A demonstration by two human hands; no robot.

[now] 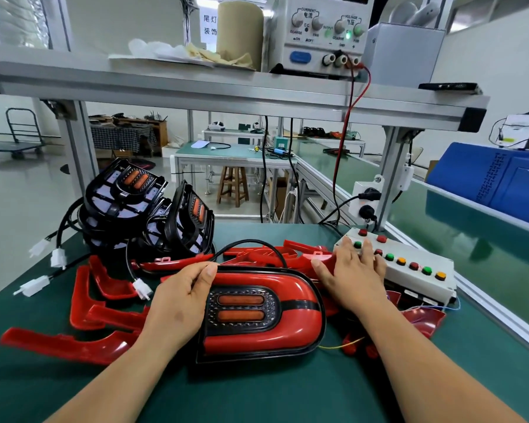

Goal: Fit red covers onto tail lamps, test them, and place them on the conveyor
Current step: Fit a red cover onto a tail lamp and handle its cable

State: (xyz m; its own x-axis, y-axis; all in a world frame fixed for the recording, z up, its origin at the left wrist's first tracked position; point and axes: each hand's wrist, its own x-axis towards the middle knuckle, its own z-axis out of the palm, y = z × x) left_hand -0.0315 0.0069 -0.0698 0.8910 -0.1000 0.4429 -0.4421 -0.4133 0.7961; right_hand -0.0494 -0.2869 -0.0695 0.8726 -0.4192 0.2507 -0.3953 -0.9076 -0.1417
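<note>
Item: covered tail lamp (263,312), flat on the green bench (257,392), centre front. Left hand (177,303): grips its left edge. Right hand (353,270): fingers straight, resting on button box (416,270). Step, as judged: testing. Method: steady the lamp, press buttons singly, watch each segment.

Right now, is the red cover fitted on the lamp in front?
Fitted: the red cover sits inside the tail lamp rim, around its amber strips.
</note>
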